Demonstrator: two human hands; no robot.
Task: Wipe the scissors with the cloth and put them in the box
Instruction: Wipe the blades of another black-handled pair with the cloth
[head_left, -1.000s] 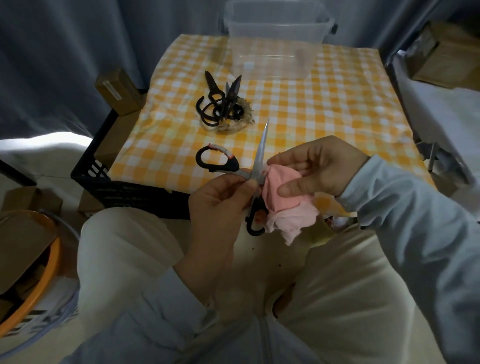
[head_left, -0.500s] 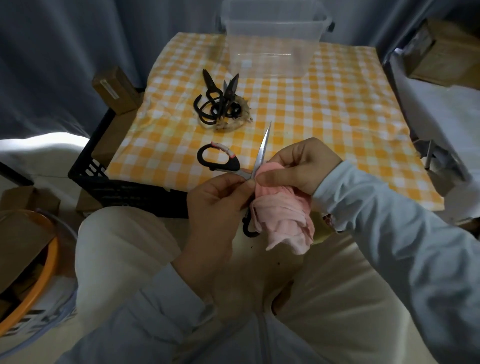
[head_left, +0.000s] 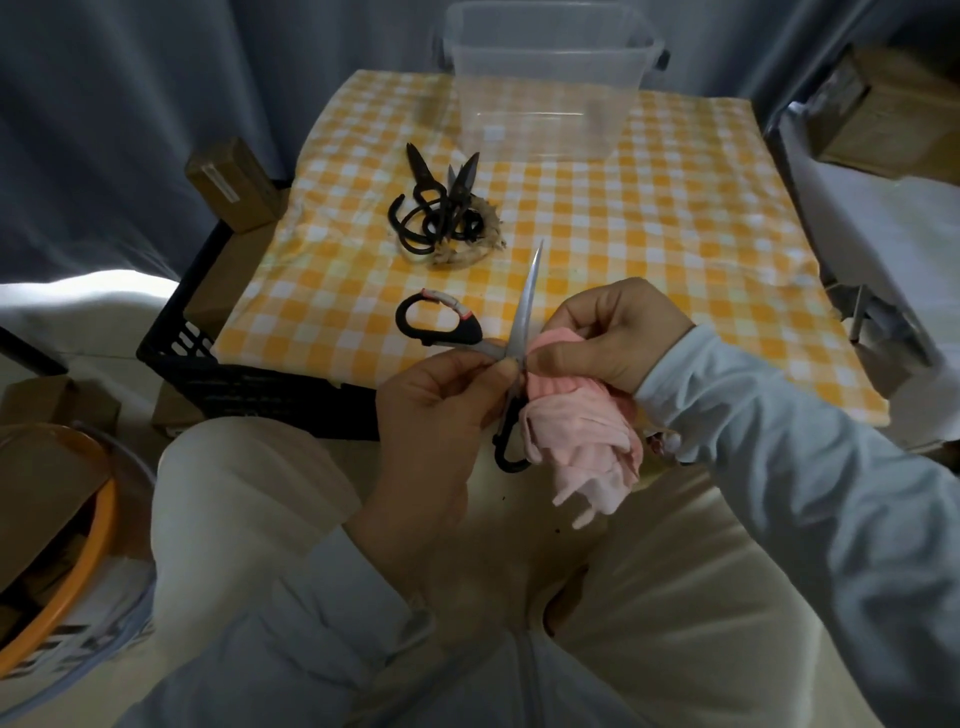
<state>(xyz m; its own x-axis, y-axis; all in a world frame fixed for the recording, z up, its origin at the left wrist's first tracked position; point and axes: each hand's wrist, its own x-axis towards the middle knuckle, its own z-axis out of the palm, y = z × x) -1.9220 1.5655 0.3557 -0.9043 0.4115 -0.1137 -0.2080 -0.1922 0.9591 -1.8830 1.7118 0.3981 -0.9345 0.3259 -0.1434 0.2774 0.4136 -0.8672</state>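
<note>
Since a second ago the right hand (head_left: 618, 332) has rolled knuckles-up and closed tighter, so the pink cloth (head_left: 582, 436) now hangs lower beneath it. That hand clenches the cloth against the scissors (head_left: 522, 306) just beside the pivot, wrist bent inward. The left hand (head_left: 436, 400) pinches the scissors at the pivot. They are spread open above the lap, at the checked table's (head_left: 649, 208) near edge, one blade pointing toward the clear box (head_left: 545, 78) at the far edge.
</note>
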